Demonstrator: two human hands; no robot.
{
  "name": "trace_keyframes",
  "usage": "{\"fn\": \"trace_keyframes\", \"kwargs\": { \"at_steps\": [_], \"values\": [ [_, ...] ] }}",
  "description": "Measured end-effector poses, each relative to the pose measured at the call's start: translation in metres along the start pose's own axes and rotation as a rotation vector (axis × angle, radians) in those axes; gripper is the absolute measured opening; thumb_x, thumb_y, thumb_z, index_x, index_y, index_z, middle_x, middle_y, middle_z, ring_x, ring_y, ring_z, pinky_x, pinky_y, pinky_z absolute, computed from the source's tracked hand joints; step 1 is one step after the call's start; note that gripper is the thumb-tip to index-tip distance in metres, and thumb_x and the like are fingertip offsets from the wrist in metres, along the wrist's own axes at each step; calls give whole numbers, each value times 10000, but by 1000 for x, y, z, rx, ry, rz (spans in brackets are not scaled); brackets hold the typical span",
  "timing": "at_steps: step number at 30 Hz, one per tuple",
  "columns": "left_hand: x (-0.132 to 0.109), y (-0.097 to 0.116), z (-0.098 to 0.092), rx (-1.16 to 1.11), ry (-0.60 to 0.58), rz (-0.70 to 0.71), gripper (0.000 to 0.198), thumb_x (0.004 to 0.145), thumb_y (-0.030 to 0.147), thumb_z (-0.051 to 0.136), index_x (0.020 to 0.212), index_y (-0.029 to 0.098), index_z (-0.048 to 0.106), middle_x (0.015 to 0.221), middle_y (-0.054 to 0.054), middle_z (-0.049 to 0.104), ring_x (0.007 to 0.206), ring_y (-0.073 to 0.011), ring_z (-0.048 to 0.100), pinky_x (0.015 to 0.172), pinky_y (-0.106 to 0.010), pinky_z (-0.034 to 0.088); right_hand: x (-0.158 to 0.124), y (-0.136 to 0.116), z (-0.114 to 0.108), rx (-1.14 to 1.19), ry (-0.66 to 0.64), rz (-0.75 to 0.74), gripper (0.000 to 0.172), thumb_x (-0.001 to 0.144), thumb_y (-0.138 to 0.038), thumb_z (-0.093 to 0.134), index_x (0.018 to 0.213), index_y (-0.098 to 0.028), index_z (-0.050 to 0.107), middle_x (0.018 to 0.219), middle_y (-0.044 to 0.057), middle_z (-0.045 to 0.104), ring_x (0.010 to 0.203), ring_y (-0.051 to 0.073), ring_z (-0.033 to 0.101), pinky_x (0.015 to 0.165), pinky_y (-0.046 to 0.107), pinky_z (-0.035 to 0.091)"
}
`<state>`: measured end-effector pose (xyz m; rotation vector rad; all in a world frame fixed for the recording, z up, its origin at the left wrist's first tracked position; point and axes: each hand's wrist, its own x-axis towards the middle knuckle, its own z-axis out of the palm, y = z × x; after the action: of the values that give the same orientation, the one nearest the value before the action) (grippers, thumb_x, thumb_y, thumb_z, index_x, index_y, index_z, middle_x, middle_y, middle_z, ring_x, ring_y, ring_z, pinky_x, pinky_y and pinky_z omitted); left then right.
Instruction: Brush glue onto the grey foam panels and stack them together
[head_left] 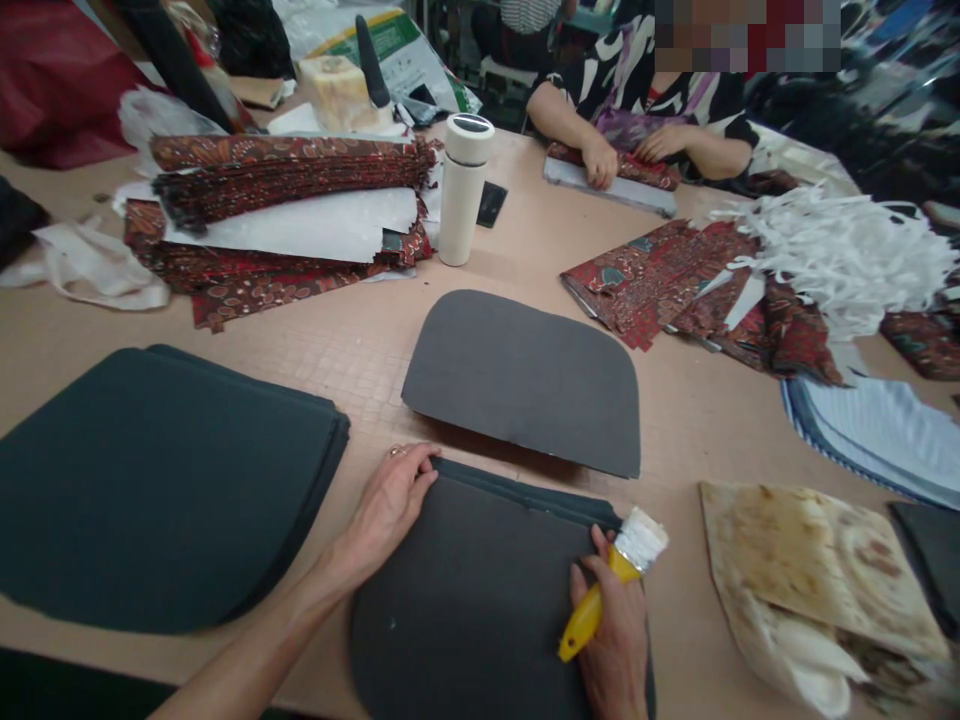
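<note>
In front of me lies a stack of dark grey panels [480, 600] with rounded corners; bluish-green layers show along its far edge. My left hand [394, 505], with a ring on one finger, is closed on the stack's far left corner. At the far right corner, my right hand [611, 620] grips a paintbrush [589, 618] with a yellow handle and pale bristles, its fingertips also touching the stack's edge. Just beyond, a single grey panel [525, 380] rests on the table. To the left sits another stack of dark green panels [165, 490].
A white tumbler [461, 195] stands behind the panels, near a phone [491, 204]. Patterned red fabric [285, 180] is piled at the back left, more at right under white strips [847, 250]. A stained cloth bundle [810, 570] lies at right. Across the table [330, 340] a person handles fabric.
</note>
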<state>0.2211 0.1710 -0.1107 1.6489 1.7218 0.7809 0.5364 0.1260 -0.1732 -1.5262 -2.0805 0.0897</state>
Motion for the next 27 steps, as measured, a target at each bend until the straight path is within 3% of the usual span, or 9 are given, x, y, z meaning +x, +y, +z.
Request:
{"fn": "trace_keyframes", "kwargs": {
  "at_steps": [11, 18, 22, 25, 27],
  "values": [
    [1, 2, 0, 31, -19, -48, 388, 831, 115, 434, 1213, 180, 436, 806, -15, 566, 731, -168, 546, 695, -325, 473, 1, 1, 0, -17, 6, -16, 170, 851, -343, 525, 908, -188, 566, 1236, 173, 578, 1173, 307, 517, 873, 487, 460],
    [-1, 3, 1, 321, 94, 88, 269, 866, 125, 448, 1122, 152, 525, 926, -81, 589, 857, -221, 554, 747, -368, 513, 2, -4, -2, -26, -1, -6, 162, 857, -328, 526, 909, -181, 569, 1241, 173, 574, 1174, 309, 514, 877, 486, 459],
    [-16, 24, 10, 436, 196, 237, 198, 890, 143, 450, 1036, 140, 584, 1036, -108, 614, 968, -240, 549, 824, -400, 492, 6, -16, -6, -27, -8, 31, 151, 873, -305, 511, 931, -177, 567, 1256, 169, 563, 1174, 304, 511, 879, 487, 456],
    [-30, 47, 36, 409, 54, 442, 289, 904, 118, 408, 1157, 160, 543, 1255, -72, 559, 1219, -208, 431, 1005, -384, 388, 8, -20, -9, -31, -20, 72, 138, 882, -290, 497, 927, -181, 568, 1272, 166, 551, 1169, 299, 515, 875, 486, 457],
    [-36, 58, 56, 441, -87, 503, 346, 920, 233, 429, 1257, 171, 477, 1370, -52, 470, 1302, -218, 343, 1058, -400, 332, 8, -21, -10, -31, -18, 76, 136, 887, -285, 492, 930, -181, 566, 1260, 164, 560, 1162, 296, 519, 872, 485, 456]
  ]
}}
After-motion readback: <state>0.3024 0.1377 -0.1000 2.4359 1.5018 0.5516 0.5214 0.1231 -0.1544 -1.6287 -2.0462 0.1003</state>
